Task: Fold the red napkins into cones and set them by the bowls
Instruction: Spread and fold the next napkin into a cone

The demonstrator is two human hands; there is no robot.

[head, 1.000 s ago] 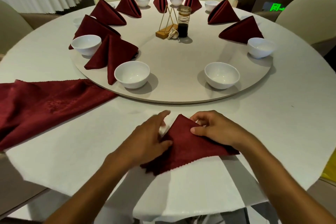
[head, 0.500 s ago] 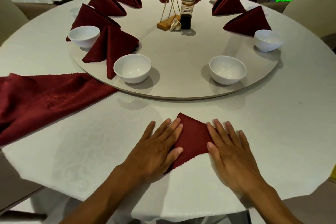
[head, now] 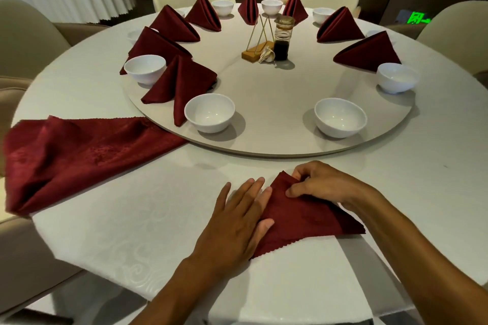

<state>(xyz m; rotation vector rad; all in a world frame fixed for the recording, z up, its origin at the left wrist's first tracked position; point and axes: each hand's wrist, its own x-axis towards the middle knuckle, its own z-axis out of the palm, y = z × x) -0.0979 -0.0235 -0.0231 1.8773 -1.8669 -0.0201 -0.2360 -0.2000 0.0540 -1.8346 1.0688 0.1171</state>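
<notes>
My left hand [head: 237, 221] lies flat with the fingers straight and a little spread, pressing the left edge of the red napkin [head: 298, 215] down on the white tablecloth [head: 132, 219]; its thumb rests on the cloth of the napkin. My right hand [head: 324, 183] is curled over the napkin's far tip, thumb and fingertips pinching a fold of the fabric near that point, with the forearm crossing the napkin's right corner.

The napkin sits on the near edge of the table, just short of the lazy Susan [head: 264, 103], folded into a flat triangle with its point away from me and a zigzag hem along the near side. It is dark red with a faint woven pattern.

On the turntable, two near white bowls stand without a cone: the left bowl [head: 209, 112] and the right bowl [head: 340, 117]. Finished cones ring the far side, the nearest cone [head: 182, 84] just beside the left bowl. A pile of unfolded napkins [head: 74, 155] lies to my left, its far end touching the turntable's rim. A sauce bottle [head: 282, 38] and a wire stand [head: 260, 39] stand mid-turntable; I cannot read any label on them. A green lit sign [head: 417, 18] glows at far right, its characters too blurred to read
</notes>
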